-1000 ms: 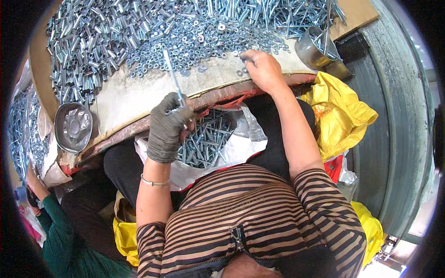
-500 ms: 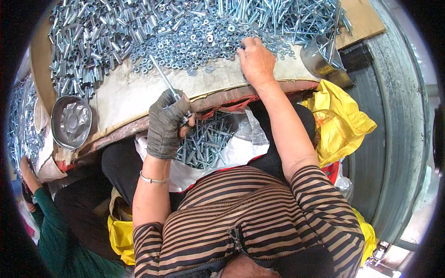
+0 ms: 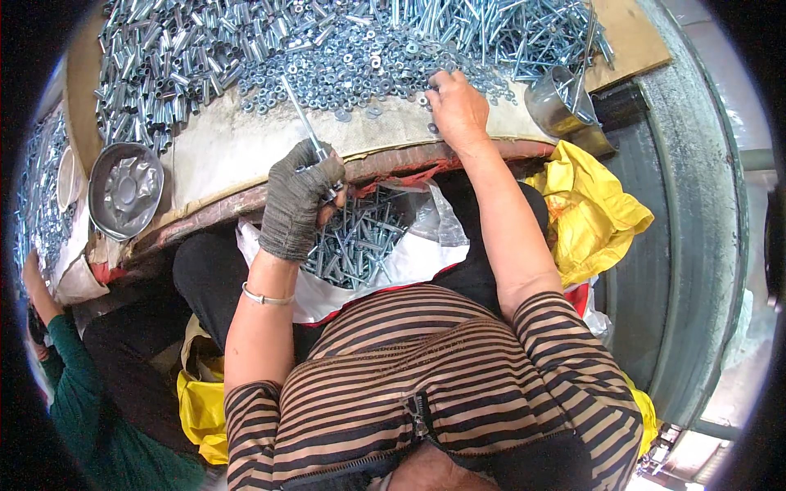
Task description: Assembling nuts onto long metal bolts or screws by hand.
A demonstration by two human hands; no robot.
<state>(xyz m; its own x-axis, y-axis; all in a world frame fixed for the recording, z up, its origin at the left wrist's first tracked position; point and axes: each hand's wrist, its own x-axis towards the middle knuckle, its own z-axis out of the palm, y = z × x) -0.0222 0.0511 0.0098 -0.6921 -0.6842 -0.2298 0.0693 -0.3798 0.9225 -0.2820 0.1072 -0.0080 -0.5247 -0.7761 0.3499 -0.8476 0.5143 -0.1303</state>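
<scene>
My left hand [image 3: 303, 192], in a grey fingerless glove, is closed around a long thin bolt [image 3: 300, 113] that slants up and left. Short metal ends also show between its fingers. My right hand [image 3: 458, 106] is bare, its fingers bent at the near edge of a heap of washers and nuts [image 3: 352, 69]. What its fingertips hold, if anything, is hidden. Below the left hand, a white plastic bag [image 3: 438, 254] on my lap holds many bolts fitted with sleeves [image 3: 356, 245].
Metal sleeves [image 3: 172, 61] lie heaped at the far left, long bolts [image 3: 499, 33] at the far right. A round metal dish [image 3: 100, 221] sits at left, a metal cup [image 3: 544, 106] at right. Yellow bags [image 3: 594, 196] flank me. Another person's green sleeve [image 3: 90, 393] is at left.
The view has shifted slightly. My left hand still grips the bolt, which now stands a little more upright. My right hand stays at the washers, its fingers moved slightly.
</scene>
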